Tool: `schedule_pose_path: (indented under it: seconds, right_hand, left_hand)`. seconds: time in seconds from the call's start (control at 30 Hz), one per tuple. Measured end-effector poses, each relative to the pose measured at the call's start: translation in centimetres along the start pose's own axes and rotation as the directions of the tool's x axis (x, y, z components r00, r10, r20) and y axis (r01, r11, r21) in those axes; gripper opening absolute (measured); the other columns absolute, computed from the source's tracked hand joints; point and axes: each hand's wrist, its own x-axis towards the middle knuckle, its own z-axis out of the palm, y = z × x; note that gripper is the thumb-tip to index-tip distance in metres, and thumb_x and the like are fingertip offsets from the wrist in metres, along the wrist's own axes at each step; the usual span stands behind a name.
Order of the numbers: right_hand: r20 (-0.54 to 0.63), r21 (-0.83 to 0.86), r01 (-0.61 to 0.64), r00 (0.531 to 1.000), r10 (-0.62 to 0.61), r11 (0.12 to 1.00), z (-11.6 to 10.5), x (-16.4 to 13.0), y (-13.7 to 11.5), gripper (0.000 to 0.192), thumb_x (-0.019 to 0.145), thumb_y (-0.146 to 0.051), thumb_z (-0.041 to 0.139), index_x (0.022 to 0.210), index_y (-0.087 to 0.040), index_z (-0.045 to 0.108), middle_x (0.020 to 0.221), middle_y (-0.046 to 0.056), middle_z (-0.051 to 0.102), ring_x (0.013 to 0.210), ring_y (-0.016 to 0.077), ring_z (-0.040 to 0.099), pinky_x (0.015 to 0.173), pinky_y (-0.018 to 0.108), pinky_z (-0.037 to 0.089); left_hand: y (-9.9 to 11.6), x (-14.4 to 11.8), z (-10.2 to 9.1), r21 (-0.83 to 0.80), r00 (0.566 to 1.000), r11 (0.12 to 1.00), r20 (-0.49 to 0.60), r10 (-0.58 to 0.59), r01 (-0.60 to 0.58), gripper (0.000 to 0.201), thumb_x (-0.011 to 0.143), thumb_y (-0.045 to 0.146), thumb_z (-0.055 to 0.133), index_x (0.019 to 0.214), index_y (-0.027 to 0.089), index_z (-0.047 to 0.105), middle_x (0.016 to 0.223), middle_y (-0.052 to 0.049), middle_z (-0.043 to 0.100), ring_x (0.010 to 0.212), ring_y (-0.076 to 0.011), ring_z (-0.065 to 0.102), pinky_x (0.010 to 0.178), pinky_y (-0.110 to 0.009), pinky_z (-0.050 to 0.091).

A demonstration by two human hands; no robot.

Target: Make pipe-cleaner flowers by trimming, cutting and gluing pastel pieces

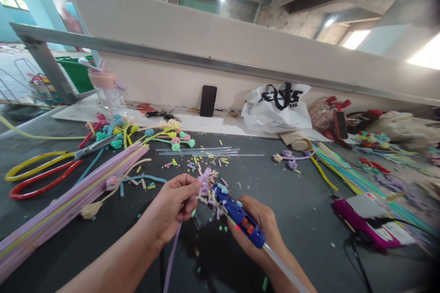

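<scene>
My left hand (178, 199) pinches a purple pipe cleaner, whose fuzzy stem (173, 256) hangs down below the fingers. At its upper end sits a lilac pipe-cleaner flower (205, 181), just past my fingertips. My right hand (257, 224) is wrapped round a blue hot glue gun (240, 217), its nozzle end pointing at the flower. A clear glue stick (283, 265) sticks out of the gun's back. Whether the nozzle touches the flower I cannot tell. Short cut bits of pipe cleaner (197, 162) lie scattered around and behind the flower.
Scissors (51, 169) and a bundle of pink pipe cleaners (75, 197) lie left, finished-looking flowers (175, 139) behind. Clear glue sticks (209, 152) lie mid-table. A phone (208, 100), white bag (278, 107) and lidded cup (105, 87) stand along the back. A purple power bank (366, 224) with cables lies right.
</scene>
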Motion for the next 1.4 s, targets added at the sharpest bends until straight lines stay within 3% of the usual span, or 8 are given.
schedule_pose_path:
  seconds: [0.73,0.97,1.23,1.4]
  right_hand:
    - [-0.016,-0.050,0.046,0.999,-0.047,0.998,0.18,0.20,-0.01,0.014,0.067,-0.022,0.054,0.060,-0.020,0.041,0.056,-0.002,0.044,0.050,0.0112,0.045,0.048,0.022,0.032]
    - [-0.004,-0.066,0.082,0.997,-0.083,0.994,0.09,0.31,-0.01,0.016,0.065,-0.019,0.053,0.060,-0.021,0.038,0.055,-0.004,0.041,0.048,0.0103,0.043,0.047,0.022,0.031]
    - [-0.043,0.008,-0.015,0.999,0.015,1.000,0.19,0.46,-0.21,0.016,0.071,-0.021,0.051,0.060,-0.020,0.039,0.056,-0.004,0.041,0.048,0.0099,0.045,0.048,0.021,0.033]
    - [-0.041,-0.018,-0.013,0.999,0.012,1.000,0.25,0.30,0.19,0.014,0.069,-0.021,0.053,0.061,-0.020,0.040,0.057,-0.003,0.043,0.050,0.0109,0.045,0.049,0.022,0.034]
  left_hand:
    - [0.01,-0.10,-0.07,0.000,1.000,1.000,0.004,-0.009,0.009,0.025,0.069,0.030,0.065,0.063,0.017,0.045,0.036,0.009,0.036,0.032,-0.0010,0.020,0.034,-0.016,0.006]
    - [0.11,0.11,-0.36,-0.022,0.999,1.000,0.048,-0.017,0.018,0.022,0.073,0.029,0.062,0.063,0.016,0.047,0.037,0.008,0.035,0.032,-0.0005,0.020,0.033,-0.015,0.007]
    - [0.44,-0.05,-0.25,-0.083,0.995,0.994,0.072,-0.068,0.074,0.023,0.067,0.023,0.066,0.060,0.014,0.046,0.042,0.009,0.036,0.033,0.0008,0.022,0.033,-0.014,0.006]
    - [-0.28,0.08,-0.27,0.011,0.997,0.999,0.048,-0.052,0.052,0.025,0.066,0.026,0.068,0.062,0.016,0.046,0.041,0.009,0.036,0.033,-0.0005,0.025,0.033,-0.015,0.006]
